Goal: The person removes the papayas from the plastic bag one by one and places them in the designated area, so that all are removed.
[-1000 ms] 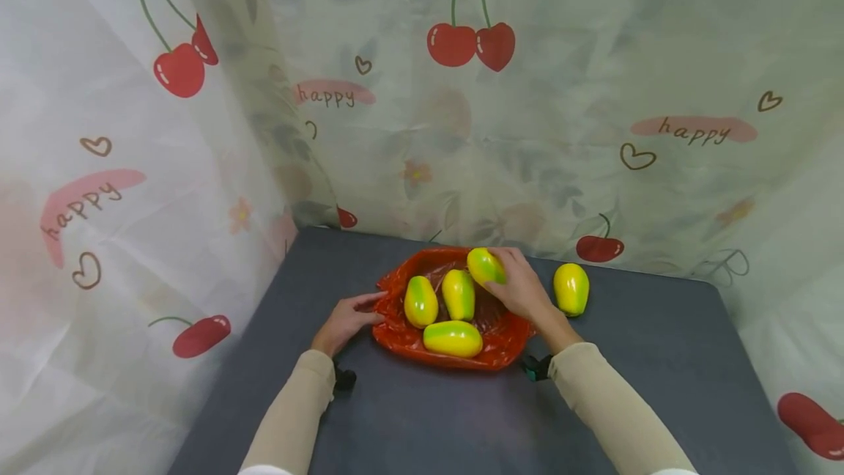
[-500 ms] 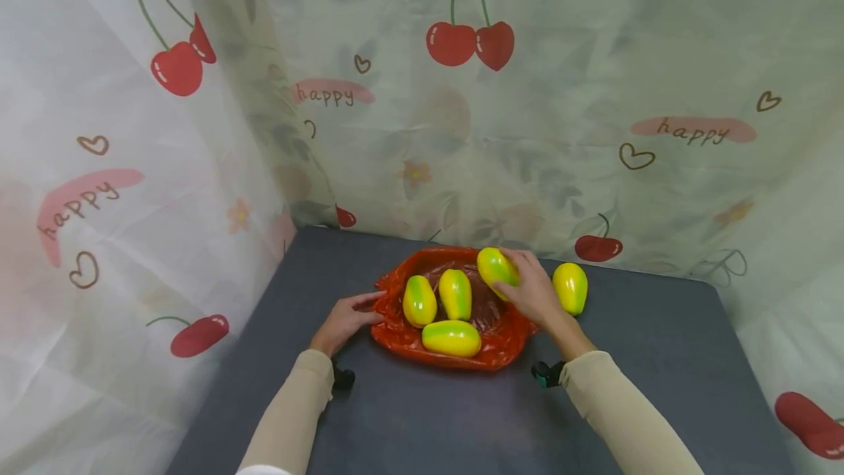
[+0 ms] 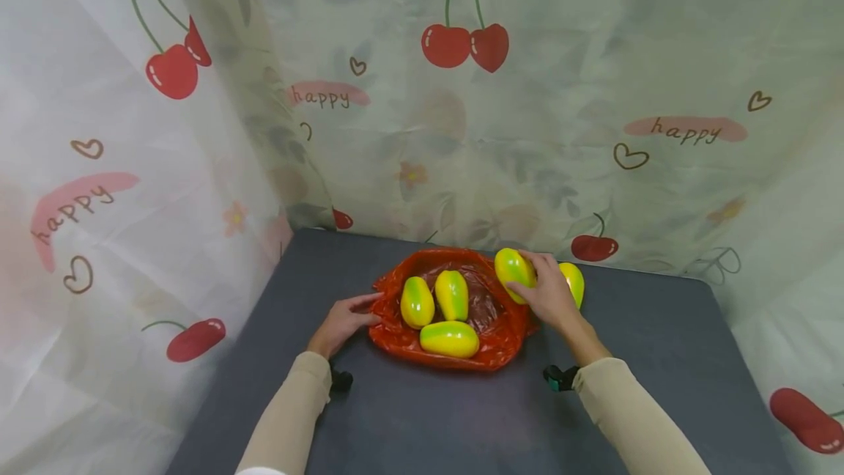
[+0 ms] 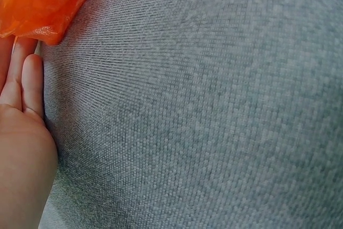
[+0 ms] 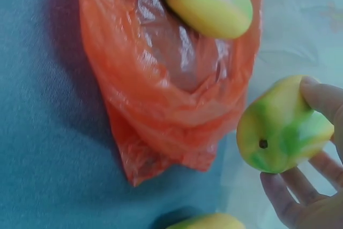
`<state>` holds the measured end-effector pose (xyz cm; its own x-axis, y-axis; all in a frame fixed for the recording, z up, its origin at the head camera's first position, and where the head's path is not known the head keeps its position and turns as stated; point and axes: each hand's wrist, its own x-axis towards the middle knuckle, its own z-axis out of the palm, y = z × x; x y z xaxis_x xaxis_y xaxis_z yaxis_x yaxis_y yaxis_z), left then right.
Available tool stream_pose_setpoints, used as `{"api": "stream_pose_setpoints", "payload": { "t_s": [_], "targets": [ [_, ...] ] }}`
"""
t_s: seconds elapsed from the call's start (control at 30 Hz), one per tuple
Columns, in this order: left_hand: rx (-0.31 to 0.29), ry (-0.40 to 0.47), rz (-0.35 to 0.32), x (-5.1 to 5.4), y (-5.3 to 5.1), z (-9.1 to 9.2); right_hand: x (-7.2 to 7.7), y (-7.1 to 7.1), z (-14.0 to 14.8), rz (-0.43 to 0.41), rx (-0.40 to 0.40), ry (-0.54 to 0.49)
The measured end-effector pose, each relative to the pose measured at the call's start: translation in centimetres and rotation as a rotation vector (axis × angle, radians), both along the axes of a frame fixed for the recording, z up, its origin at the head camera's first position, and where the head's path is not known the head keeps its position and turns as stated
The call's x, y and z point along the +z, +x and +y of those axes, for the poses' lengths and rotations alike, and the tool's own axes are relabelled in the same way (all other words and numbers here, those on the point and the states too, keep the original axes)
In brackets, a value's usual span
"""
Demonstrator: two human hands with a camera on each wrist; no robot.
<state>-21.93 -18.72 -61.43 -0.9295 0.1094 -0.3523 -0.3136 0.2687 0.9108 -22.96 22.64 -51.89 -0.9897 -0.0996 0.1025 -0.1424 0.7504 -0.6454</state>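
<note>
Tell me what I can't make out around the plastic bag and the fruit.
- Head view: the loose fruit's left side, behind the right hand.
- Head view: part of the held fruit, under the fingers.
- Left wrist view: the finger ends of the left hand, hidden by the plastic bag.
- Right wrist view: the loose fruit's remainder, cut off by the bottom edge.

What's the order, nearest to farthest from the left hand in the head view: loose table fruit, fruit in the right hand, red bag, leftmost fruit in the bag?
1. Red bag: its left edge is at the left hand.
2. Leftmost fruit: inside the bag, left side.
3. Held fruit: in the right hand.
4. Loose fruit: farthest right, partly hidden.
</note>
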Motion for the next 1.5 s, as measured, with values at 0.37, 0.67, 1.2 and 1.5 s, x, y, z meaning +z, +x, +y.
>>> {"api": "stream_pose_setpoints", "payload": {
  "t_s": [0.37, 0.67, 1.2, 1.5],
  "targets": [
    [0.016, -0.008, 0.001, -0.1, -0.1, -0.3, 0.1, 0.2, 2.4, 0.050, -0.058, 0.008],
    [0.015, -0.017, -0.007, -0.3, -0.1, -0.3, 0.0, 0.9, 4.5, 0.106, -0.128, -0.004],
    [0.020, 0.020, -0.012, -0.8, 0.2, 0.1, -1.0, 2.7, 9.0, 0.117, -0.275, 0.014],
    [0.010, 0.023, -0.008, -0.1, -0.2, -0.1, -1.1, 3.0, 11.3, 0.079, -0.334, 0.011]
  ]
}}
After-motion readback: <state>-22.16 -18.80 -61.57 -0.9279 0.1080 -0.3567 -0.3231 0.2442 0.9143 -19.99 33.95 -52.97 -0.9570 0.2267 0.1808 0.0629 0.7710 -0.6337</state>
